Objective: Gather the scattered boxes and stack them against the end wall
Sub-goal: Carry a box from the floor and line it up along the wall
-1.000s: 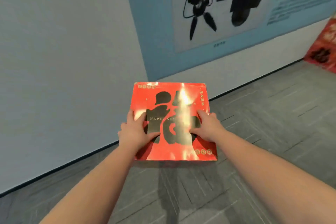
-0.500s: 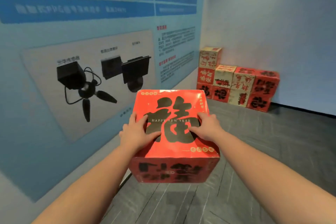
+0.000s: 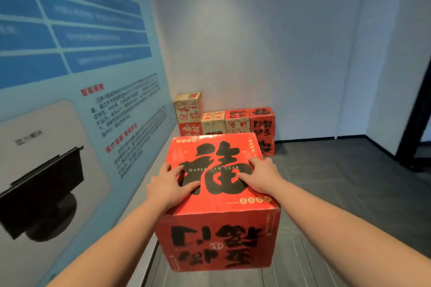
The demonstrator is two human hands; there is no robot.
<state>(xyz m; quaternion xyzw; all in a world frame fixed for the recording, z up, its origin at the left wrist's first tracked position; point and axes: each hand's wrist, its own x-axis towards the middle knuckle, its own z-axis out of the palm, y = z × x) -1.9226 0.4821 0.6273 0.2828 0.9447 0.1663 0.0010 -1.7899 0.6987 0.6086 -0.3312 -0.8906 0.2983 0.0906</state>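
A large red box [image 3: 217, 240] with a black character and "HAPPY NEW YEAR" on its top hangs above the floor in front of me. My left hand [image 3: 169, 185] grips its upper left edge with the thumb lying on the top. My right hand [image 3: 261, 176] grips the upper right edge the same way. Behind the box, a stack of several red and cream boxes [image 3: 235, 121] stands in the corner against the white end wall [image 3: 256, 53]. The held box hides the stack's lower part.
A blue printed poster wall [image 3: 70, 77] runs close along my left. Dark grey floor [image 3: 338, 193] stretches to the right of the stack. A dark door frame [image 3: 417, 123] stands at the far right.
The view has swung from the side wall to the end wall. I have come closer to the stack with the red box still in both hands.
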